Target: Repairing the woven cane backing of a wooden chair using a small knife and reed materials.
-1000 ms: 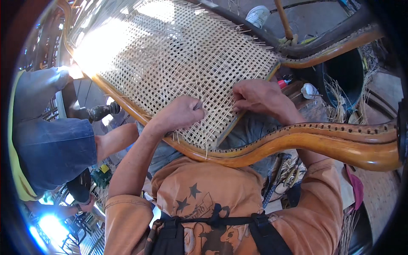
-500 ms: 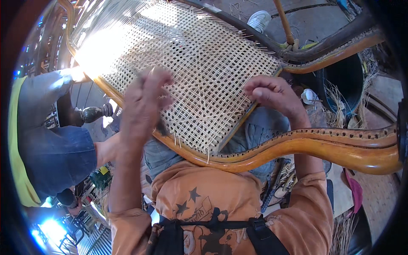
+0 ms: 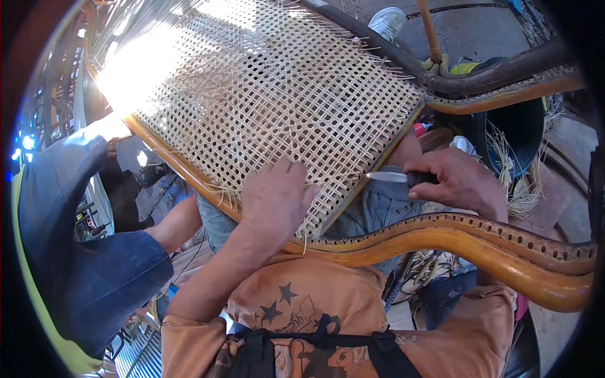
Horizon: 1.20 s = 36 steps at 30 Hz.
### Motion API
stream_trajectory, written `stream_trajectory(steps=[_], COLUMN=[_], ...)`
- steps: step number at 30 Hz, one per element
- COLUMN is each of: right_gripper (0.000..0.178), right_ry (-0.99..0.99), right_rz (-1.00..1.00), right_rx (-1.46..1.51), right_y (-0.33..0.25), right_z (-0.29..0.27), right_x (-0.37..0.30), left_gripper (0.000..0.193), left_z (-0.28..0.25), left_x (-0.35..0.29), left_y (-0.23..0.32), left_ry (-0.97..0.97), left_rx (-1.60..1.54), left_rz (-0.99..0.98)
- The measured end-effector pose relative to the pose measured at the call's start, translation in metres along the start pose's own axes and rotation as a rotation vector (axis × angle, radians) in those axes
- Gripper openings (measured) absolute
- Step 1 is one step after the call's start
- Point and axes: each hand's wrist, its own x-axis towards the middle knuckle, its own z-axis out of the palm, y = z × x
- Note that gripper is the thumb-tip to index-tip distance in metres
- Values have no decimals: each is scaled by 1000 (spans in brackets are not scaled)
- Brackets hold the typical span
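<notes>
Woven cane webbing [image 3: 328, 120] fills a varnished wooden chair frame [image 3: 170, 153] lying across my lap. My left hand [image 3: 275, 194] rests on the webbing near its close corner, fingers spread over the strands and nothing visibly held. Just beyond the right-hand rail, my right hand [image 3: 459, 179] grips a knife [image 3: 387, 177] by its dark handle. Its short, bright blade points left, with the tip at the rail's edge, beside a loose cane end. Whether the tip touches the cane I cannot tell. Trimmed and loose strand ends stick out along the borders.
A curved wooden arm with a row of holes [image 3: 454, 228] crosses in front of my right forearm. A dark bucket [image 3: 513, 135] with cane scraps stands at the right. On the left sits another person in dark shorts [image 3: 120, 252]. A white shoe [image 3: 387, 24] is at the far side.
My left hand has come down and rightward onto the webbing. My right hand has moved right and lower, off the rail's corner, and now visibly holds the knife.
</notes>
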Motion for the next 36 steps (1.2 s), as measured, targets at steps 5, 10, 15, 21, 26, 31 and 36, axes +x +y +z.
stream_trajectory(steps=[5, 10, 15, 21, 26, 31, 36], right_gripper=[27, 24, 22, 17, 26, 24, 23], right_ry=[-96, -69, -140, 0, -55, -50, -167], right_rz=[58, 53, 82, -145, -161, -135, 101], right_rx=[-175, -219, -409, -563, -509, -527, -616], right_y=[-14, -25, -40, -52, -43, -53, -82], right_z=[-7, -9, -12, -10, -8, -8, -11], right_x=[15, 19, 28, 34, 31, 36, 50], left_gripper=[28, 27, 25, 22, 21, 24, 27], left_z=[1, 9, 21, 30, 28, 29, 29], left_x=[-9, -11, -12, -14, -12, -9, -13], left_y=[-14, -22, -30, -37, -36, -33, -37], left_ry=[-139, -35, 54, 211, 139, 141, 155], left_rx=[-191, -286, -318, -269, -313, -244, -122], left_rz=[-241, -212, -140, -29, -41, -39, -14])
